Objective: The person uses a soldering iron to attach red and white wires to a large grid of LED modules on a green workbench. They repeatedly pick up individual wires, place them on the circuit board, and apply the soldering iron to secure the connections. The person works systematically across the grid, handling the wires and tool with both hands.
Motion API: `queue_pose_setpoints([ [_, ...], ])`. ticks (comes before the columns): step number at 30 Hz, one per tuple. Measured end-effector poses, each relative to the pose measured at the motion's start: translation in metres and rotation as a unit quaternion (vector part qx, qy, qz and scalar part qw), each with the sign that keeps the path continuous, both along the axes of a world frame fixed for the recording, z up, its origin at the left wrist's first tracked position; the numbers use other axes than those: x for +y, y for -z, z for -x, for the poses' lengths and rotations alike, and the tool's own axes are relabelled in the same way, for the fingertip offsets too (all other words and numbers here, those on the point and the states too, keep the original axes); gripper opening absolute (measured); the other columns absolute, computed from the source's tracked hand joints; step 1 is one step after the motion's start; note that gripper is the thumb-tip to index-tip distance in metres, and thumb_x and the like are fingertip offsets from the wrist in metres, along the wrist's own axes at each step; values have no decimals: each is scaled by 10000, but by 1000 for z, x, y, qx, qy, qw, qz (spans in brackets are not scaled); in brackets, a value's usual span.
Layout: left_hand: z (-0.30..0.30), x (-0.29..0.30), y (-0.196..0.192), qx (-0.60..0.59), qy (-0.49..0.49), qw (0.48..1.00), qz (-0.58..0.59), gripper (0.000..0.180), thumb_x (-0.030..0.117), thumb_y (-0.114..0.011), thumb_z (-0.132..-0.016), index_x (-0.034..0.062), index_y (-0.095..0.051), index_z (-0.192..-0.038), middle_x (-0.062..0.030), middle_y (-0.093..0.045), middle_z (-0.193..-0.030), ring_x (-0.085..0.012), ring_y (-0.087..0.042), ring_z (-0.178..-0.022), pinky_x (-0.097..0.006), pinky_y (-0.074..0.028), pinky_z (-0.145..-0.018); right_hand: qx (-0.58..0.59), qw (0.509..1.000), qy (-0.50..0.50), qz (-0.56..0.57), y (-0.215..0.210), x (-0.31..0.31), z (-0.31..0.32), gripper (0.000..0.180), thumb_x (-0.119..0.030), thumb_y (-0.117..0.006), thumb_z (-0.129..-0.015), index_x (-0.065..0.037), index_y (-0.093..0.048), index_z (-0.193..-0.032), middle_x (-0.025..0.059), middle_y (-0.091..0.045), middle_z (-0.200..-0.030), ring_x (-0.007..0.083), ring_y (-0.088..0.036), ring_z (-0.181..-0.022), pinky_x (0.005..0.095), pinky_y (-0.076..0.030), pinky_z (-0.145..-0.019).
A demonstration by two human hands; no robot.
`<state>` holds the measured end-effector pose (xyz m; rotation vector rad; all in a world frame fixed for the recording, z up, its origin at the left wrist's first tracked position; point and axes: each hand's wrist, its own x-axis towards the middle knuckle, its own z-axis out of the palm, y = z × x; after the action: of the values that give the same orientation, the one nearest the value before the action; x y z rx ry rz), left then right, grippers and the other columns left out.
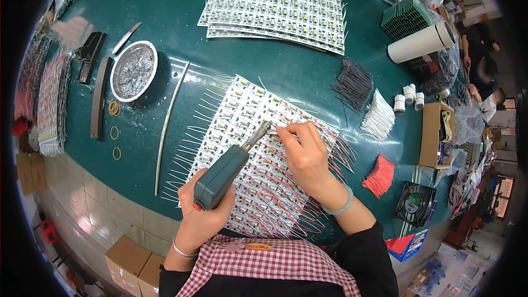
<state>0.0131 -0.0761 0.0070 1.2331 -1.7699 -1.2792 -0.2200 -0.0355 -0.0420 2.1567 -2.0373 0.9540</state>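
My left hand (201, 215) grips a green-handled soldering iron (225, 171), its metal tip touching a white panel of small circuit boards (242, 115) on the green table. My right hand (305, 151) pinches a thin wire at the tip, fingers pressed on the panel. Many white and red wires stick out from the panel's rows on both sides. A pale bracelet sits on my right wrist and a thin silver one on my left.
A stack of similar panels (280, 5) lies at the far middle. A round tin of solder dross (133, 70) stands left, near rubber bands (114, 109). Bundles of black wires (353, 82), white wires (379, 115) and red wires (380, 175) lie right. A small fan (415, 203) sits near the table's edge.
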Motion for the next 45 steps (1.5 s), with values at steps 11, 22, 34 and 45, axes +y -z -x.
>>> queue_pose_setpoints([
  [11,-5,1,-7,3,-7,1000,-26,202,-1,-750,-787,-56,-707,-977,-82,-694,-848,-103,-626,-704,-257,-499,-639,8,1000,0,-2,0,0,0,353,57,-663,-713,50,-678,-1066,127,-600,-972,275,-580,-856,355,-511,-667],
  [22,0,4,0,-13,-8,1000,-9,177,13,-756,-790,-47,-699,-947,-75,-680,-794,-92,-609,-674,-258,-488,-614,0,1000,-2,-11,-1,1,0,351,56,-649,-723,58,-667,-1074,131,-587,-978,280,-570,-859,361,-504,-678],
  [34,-60,-23,-3,132,-231,947,181,401,-69,-700,-848,-81,-595,-1235,-149,-676,-1005,-94,-525,-550,-220,-406,-441,1,1000,9,-10,0,2,1,333,46,-655,-731,53,-671,-1064,123,-587,-974,274,-574,-862,351,-508,-666],
  [45,-98,-65,3,222,-322,920,36,317,-21,-673,-861,-90,-607,-1163,-185,-692,-1060,-108,-526,-539,-206,-375,-421,-18,1000,13,-20,-4,4,0,331,50,-654,-725,36,-678,-1055,117,-603,-982,281,-600,-898,365,-526,-708],
])
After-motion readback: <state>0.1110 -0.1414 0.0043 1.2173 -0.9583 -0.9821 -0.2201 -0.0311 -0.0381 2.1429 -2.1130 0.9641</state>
